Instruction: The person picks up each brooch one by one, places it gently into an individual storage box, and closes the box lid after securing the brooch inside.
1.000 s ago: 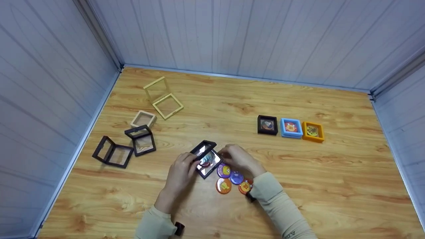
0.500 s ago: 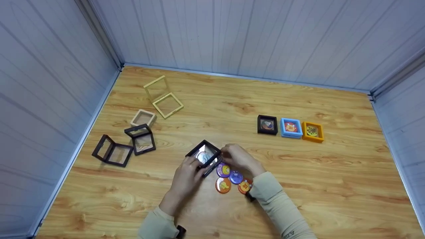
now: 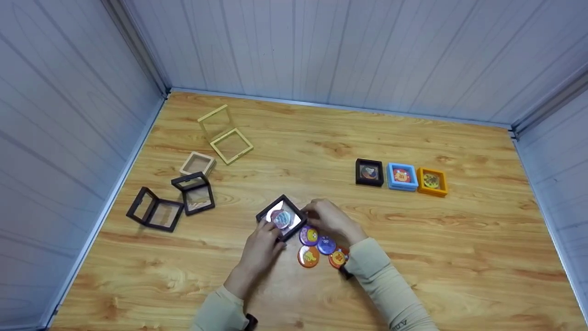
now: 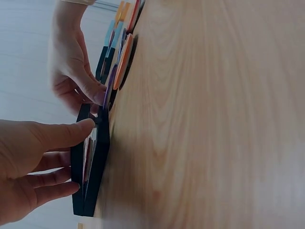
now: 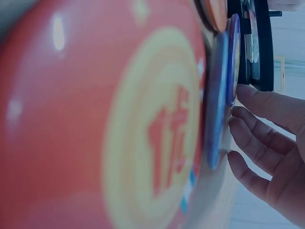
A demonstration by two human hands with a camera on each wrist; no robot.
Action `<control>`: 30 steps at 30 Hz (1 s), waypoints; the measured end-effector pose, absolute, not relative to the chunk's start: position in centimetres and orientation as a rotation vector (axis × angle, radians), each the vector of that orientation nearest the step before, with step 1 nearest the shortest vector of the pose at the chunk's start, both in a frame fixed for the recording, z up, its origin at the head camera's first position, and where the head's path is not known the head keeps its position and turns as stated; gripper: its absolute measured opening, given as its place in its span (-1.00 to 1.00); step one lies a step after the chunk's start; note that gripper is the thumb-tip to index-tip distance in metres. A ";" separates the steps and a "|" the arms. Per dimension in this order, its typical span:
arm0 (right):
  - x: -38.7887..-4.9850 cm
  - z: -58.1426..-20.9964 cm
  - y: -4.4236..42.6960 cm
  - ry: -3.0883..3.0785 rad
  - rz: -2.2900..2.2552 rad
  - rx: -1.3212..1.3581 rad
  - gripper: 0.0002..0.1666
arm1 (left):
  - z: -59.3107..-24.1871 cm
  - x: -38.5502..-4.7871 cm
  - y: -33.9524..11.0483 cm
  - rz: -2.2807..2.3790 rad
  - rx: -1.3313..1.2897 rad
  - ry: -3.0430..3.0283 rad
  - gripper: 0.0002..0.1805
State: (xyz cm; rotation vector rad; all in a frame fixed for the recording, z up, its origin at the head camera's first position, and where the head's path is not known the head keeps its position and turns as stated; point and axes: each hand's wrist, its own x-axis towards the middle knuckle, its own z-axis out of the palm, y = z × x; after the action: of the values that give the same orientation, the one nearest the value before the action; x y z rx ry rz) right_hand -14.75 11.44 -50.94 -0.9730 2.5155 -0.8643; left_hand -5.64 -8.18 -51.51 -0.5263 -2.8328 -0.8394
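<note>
A black display frame with a round badge behind its clear film lies at the centre front. In the left wrist view a narrow gap shows between its two halves. My left hand lies on its lower left side, thumb and fingertips on the upper half. My right hand is at its right corner, thumb tip against the frame's edge in the right wrist view, other fingers loosely bent. Below that hand lie a purple badge, a blue badge, an orange badge and a red badge.
Two opened black frames, a beige frame and an opened yellow frame stand at the left. At the right sit black, light blue and orange frames with badges. Walls border the table.
The black frame's upper half, raised and tilted before, has come down nearly flat over the badge. My left hand has moved slightly right and down; my right hand has barely moved.
</note>
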 end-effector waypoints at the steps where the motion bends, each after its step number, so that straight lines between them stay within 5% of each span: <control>1: -14.7 -50.9 11.4 2.514 -0.866 -0.961 -0.77 | -51.6 -5.7 -8.2 -0.826 -0.531 -2.841 -0.85; 19: -14.0 -49.6 11.6 2.632 -0.796 -0.956 -0.73 | -51.4 -5.8 -8.8 -0.756 -0.591 -2.834 -0.74; 30: -13.4 -48.8 10.0 2.646 -0.613 -1.452 -0.77 | -49.8 -6.6 -13.4 -0.771 -0.460 -2.737 -0.60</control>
State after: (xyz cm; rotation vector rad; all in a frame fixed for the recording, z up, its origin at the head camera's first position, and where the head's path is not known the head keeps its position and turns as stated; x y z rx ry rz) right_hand -13.37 9.99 -48.75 -1.4521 2.6463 -0.6135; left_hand -6.61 -13.39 -49.79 -0.4602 -2.7373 -0.7706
